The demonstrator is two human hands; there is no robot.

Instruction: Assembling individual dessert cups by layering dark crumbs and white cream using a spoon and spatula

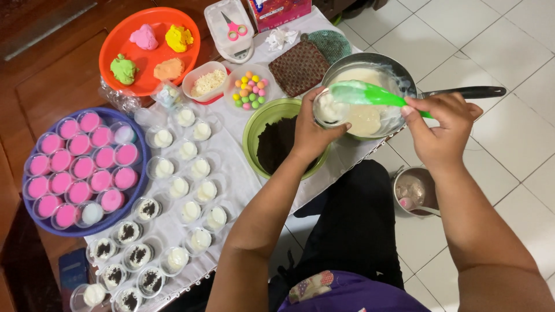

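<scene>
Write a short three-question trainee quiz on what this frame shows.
1. What does the left hand hold over the metal pan?
2. True or false: the right hand grips a green spatula.
3. Which holds the pink-filled cups: (a) orange plate, (b) blue tray, (c) green bowl?

Key:
1. A small clear cup with pale cream in it.
2. True.
3. (b)
</scene>
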